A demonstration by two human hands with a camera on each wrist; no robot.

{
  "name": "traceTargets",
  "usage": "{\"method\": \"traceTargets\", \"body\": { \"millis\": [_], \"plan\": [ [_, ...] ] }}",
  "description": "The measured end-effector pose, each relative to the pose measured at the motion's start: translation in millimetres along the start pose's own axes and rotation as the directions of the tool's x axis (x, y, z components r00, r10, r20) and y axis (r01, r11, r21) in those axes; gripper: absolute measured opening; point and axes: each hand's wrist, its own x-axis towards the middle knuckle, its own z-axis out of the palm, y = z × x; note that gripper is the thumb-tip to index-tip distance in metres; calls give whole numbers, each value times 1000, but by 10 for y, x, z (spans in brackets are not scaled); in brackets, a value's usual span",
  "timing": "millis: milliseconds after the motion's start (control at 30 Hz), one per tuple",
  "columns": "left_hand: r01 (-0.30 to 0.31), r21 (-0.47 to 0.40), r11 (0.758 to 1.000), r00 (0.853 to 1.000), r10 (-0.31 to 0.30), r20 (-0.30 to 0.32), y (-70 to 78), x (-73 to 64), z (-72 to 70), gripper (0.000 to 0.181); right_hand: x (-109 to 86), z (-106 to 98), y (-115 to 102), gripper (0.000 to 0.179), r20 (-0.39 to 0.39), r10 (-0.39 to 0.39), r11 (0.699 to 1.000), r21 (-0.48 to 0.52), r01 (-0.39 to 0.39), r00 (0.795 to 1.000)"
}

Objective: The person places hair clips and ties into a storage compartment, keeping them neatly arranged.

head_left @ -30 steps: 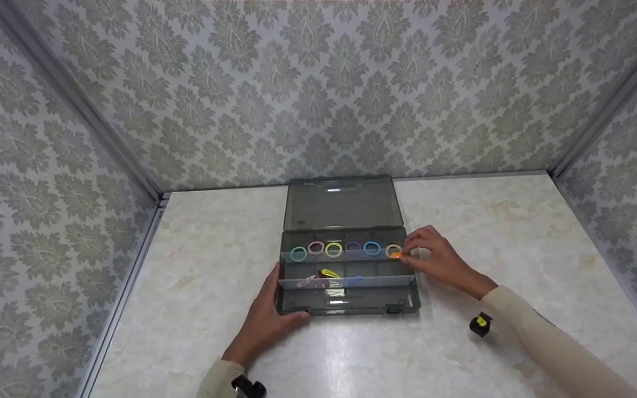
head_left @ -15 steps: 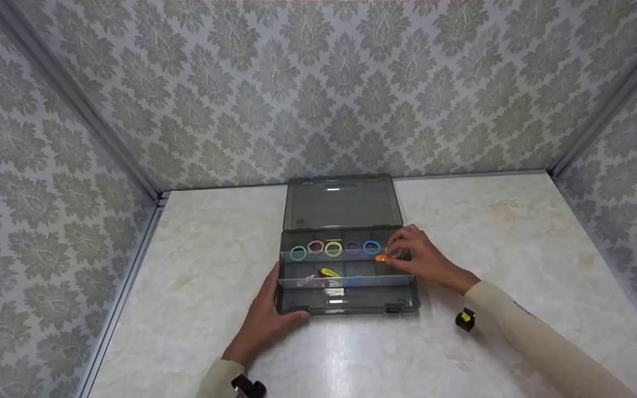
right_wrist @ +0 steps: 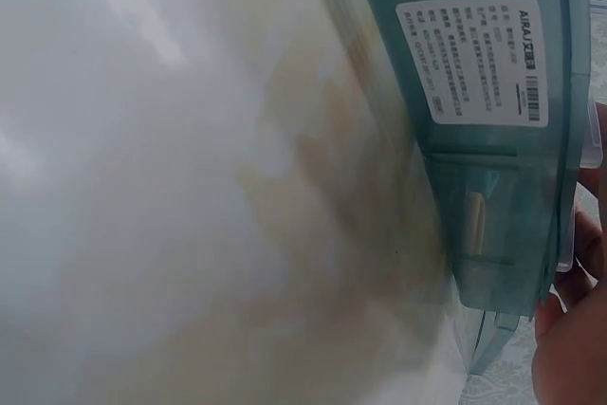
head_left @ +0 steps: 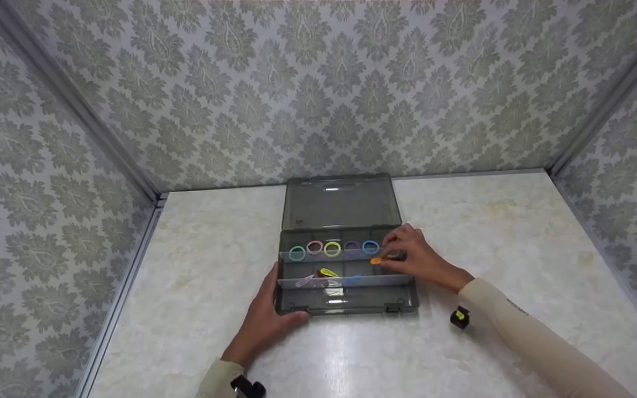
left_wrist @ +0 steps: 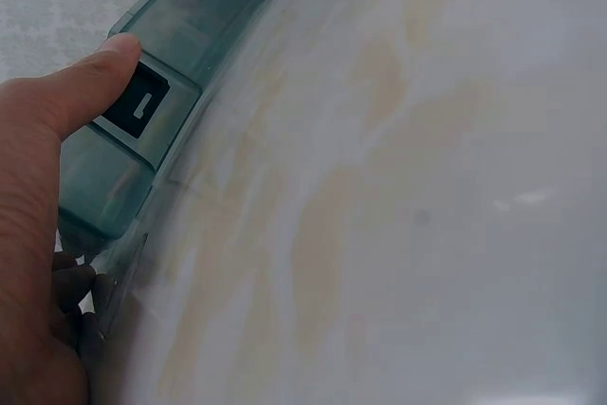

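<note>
A grey see-through organizer box (head_left: 346, 301) lies with its lid (head_left: 340, 204) folded back. My left hand (head_left: 263, 318) grips its front left corner, thumb on the front wall beside a dark latch (left_wrist: 137, 101). Over the right end of the middle row, my right hand (head_left: 415, 254) pinches a small orange hair clip (head_left: 376, 261). In that row lie a pink hair clip (head_left: 306, 281), a yellow one and a blue hair clip (head_left: 353, 279). Colored hair ties, among them a green hair tie (head_left: 297, 254) and a blue hair tie (head_left: 370, 247), line the back row.
Clear dividers (head_left: 346, 281) split the box into rows. A white printed label (right_wrist: 479, 59) shows on the box's outer side. The box stands on a pale marbled table (head_left: 213, 237) against a patterned wall (head_left: 313, 99). Dark cameras sit at both wrists.
My right hand has moved left and slightly toward me with the orange hair clip, from the box's right end to over the middle row. It now covers the cream hair tie. My left hand stays put.
</note>
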Motion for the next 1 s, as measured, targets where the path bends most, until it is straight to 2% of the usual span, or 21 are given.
{"method": "traceTargets", "body": {
  "millis": [167, 400, 1000],
  "plan": [
    [-10, 1, 1000, 1000, 10, 0, -2, -2, 3, 145, 14, 16, 8, 7, 13, 24, 999, -44, -24, 1000],
    [-92, -28, 995, 996, 92, 3, -30, -1, -16, 141, 41, -1, -27, 4, 42, 50, 997, -52, -48, 998],
    [-98, -30, 995, 995, 98, 0, -15, -3, -23, 140, 113, -24, 8, 7, 104, 70, 995, -75, -63, 992]
  ]
}}
